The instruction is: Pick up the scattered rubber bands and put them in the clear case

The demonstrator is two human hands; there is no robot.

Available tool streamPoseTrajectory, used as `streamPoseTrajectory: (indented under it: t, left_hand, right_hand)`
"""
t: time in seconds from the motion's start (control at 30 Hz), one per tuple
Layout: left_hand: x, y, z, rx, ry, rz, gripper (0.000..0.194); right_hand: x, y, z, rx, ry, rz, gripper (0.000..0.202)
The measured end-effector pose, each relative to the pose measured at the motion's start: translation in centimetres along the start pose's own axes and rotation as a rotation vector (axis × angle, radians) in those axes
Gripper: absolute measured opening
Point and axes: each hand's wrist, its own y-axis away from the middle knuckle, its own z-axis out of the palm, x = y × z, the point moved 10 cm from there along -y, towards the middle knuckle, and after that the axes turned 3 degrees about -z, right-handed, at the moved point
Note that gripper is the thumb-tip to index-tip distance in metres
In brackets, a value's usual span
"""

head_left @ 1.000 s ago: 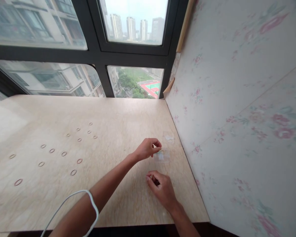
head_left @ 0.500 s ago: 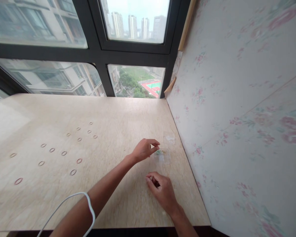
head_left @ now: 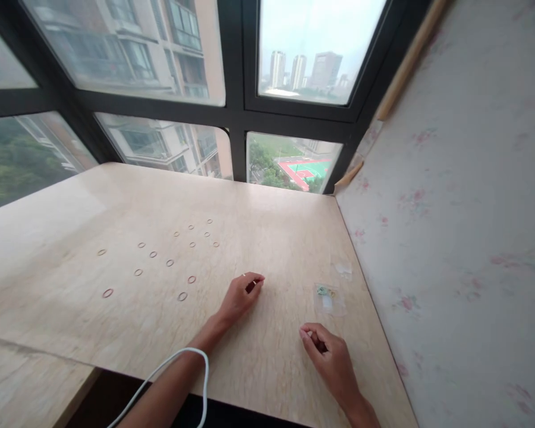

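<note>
My left hand (head_left: 244,292) hovers over the middle of the counter, thumb and fingertips pinched together; anything between them is too small to make out. At the right, my right hand (head_left: 332,352) is curled with its thumb against the index finger, just in front of a clear plastic box (head_left: 337,306). Whether it holds something is hidden. Green bands (head_left: 321,290) and a yellowish band (head_left: 332,293) lie in the box. Several thin rings are spread over the left half, among them a red ring (head_left: 191,279), a dark ring (head_left: 182,296) and another red ring (head_left: 107,293).
A clear lid-like piece (head_left: 343,269) lies behind the box near the papered wall (head_left: 455,238). Dark window frames (head_left: 289,112) stand along the counter's back edge. A white cable (head_left: 206,374) loops over my left forearm.
My left hand has moved left, away from the clear box. The view has turned left, showing more of the left window. My right hand keeps its curled pose in front of the box.
</note>
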Motion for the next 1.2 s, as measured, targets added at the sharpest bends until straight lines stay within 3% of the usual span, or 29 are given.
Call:
streamPoseTrajectory:
  t: [0.1,0.2,0.3,0.43,0.5,0.57,0.7,0.83,1.0,1.2]
  left_hand:
    - [0.8,0.5,0.7,-0.06,-0.047,0.076,0.016]
    - [1.4,0.8,1.3,-0.1,-0.087,0.124,0.017]
    - [1.6,1.1,1.2,-0.094,-0.08,0.148,0.018]
    - [1.5,1.4,1.3,-0.099,-0.057,0.16,0.016]
    - [1.4,1.3,1.2,-0.09,-0.066,0.149,0.016]
    - [1.2,1.3,1.4,-0.102,-0.101,0.137,0.013]
    - [1.3,1.3,1.6,-0.123,-0.12,0.157,0.014]
    - [1.0,1.4,1.4,-0.128,-0.067,0.121,0.01]
    - [0.4,1.4,1.2,-0.132,0.037,0.049,0.009]
    - [0.3,1.2,1.0,-0.11,0.093,0.037,0.01]
  right_hand:
    - [-0.5,-0.6,0.3,-0.009,-0.018,0.008,0.031]
    - [-2.4,-2.0,0.7,0.0,-0.058,-0.003,0.032]
    - [-5.9,-4.4,1.9,-0.016,-0.102,-0.057,0.029]
    - [-11.5,-9.1,5.0,-0.066,-0.178,-0.164,0.025]
    - [-14.0,-12.2,7.2,-0.091,-0.226,-0.209,0.023]
    - [-16.0,-15.4,10.6,-0.194,-0.306,-0.203,0.023]
    - [-19.0,-20.6,19.8,-0.609,-0.261,-0.152,0.023]
    - [-20.6,-25.0,25.5,-0.68,-0.166,-0.144,0.014]
    - [-20.9,-28.8,30.5,-0.669,0.012,-0.109,0.016]
    - [-20.7,-30.9,33.9,-0.721,0.204,-0.116,0.024]
